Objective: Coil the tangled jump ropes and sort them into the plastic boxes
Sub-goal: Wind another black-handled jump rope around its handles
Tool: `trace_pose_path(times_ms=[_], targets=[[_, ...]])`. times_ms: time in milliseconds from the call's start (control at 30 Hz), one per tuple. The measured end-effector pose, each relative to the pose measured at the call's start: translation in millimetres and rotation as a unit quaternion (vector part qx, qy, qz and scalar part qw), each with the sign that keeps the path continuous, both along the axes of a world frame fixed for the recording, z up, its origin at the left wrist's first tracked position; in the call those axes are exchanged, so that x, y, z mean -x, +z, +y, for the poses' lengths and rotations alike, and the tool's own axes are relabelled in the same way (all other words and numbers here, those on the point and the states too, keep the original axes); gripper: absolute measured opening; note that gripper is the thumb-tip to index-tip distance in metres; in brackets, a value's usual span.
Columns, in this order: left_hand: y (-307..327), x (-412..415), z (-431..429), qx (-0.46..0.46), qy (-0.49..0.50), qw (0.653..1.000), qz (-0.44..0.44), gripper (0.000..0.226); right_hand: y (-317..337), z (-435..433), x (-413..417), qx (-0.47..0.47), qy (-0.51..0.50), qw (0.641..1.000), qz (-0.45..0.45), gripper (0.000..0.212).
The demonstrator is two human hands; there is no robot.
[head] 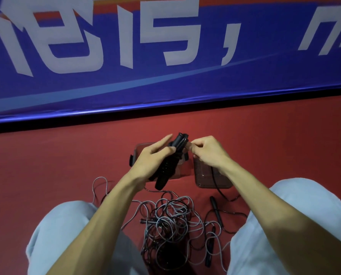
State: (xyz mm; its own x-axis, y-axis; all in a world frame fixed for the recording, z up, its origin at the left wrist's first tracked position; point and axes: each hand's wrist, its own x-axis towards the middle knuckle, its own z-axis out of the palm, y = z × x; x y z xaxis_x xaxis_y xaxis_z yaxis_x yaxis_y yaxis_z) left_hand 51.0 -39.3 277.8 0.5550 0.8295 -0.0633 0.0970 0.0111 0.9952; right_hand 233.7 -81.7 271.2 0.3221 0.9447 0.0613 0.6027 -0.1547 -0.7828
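Note:
My left hand (152,159) grips a pair of black jump rope handles (166,171) held together, index finger stretched forward. My right hand (207,150) pinches the black cord (216,181) near the handles' top end; that cord trails down from it to the floor. Below both hands stand two clear plastic boxes, the left box (182,171) partly hidden by my left hand, the right box (205,179) beside it. A tangled pile of grey and black ropes (169,221) lies on the red floor between my knees.
Loose black handles (216,209) (209,249) lie to the right of the tangle. My knees in light trousers (62,235) (296,225) flank the pile. A blue banner (165,76) with white characters runs along the wall behind the boxes.

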Motion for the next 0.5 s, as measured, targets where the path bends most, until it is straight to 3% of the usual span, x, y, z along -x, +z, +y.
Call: trace_pose_path(times_ms=[67, 167, 300, 433, 500], targets=[[0, -1, 0, 0.049, 0.007, 0.998, -0.035, 0.040, 2, 1, 0, -0.001, 0.003, 0.999, -0.039, 0.048], [4, -2, -2, 0.103, 0.003, 0.992, -0.073, 0.028, 6, -1, 3, -0.008, 0.018, 0.998, -0.053, 0.052], [6, -3, 2, 0.144, 0.068, 0.983, -0.092, 0.019, 10, -7, 4, 0.034, 0.070, 0.997, 0.024, 0.047], [3, 4, 10, 0.099, 0.153, 0.978, -0.099, 0.013, 11, -16, 2, 0.134, 0.145, 0.976, 0.086, 0.037], [-1, 8, 15, 0.034, 0.166, 0.983, -0.077, 0.015, 15, -20, 3, 0.147, 0.181, 0.972, 0.028, 0.024]])
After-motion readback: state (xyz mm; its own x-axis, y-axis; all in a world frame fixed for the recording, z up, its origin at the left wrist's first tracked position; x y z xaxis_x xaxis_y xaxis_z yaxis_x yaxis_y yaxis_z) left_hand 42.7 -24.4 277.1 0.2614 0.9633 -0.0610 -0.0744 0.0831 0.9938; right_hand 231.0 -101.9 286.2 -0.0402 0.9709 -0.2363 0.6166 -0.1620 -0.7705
